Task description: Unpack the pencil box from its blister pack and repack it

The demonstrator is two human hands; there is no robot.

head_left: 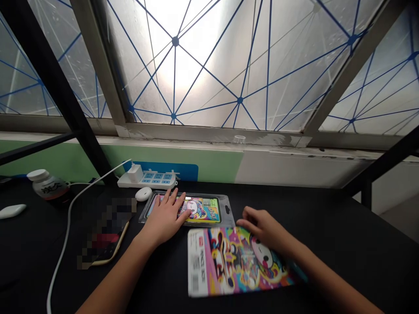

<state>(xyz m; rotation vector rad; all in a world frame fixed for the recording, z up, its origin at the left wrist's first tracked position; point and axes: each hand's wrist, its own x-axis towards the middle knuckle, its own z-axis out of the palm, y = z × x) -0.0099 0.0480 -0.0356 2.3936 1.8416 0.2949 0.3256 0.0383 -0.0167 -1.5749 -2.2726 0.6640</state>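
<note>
My left hand [166, 216] lies with fingers spread on a clear plastic package [225, 209], which holds a colourful cartoon-printed item [203, 209]. To the right, my right hand [262, 224] has its fingers curled at the upper edge of a larger, bright cartoon-printed sheet or pack [235, 261]. Its wrist passes over the right part of that pack. Whether the curled fingers pinch anything is too hard to make out. The printed pack sits just in front of the plastic package, slightly blurred at its right end.
A white power strip [147, 178] with a plugged-in charger and cable [70, 213] stands by the wall. Nearby are a round white case [143, 194], a phone-like object [108, 240], a white-capped bottle [49, 185] and a white object [12, 211]. Black frame bars flank the table.
</note>
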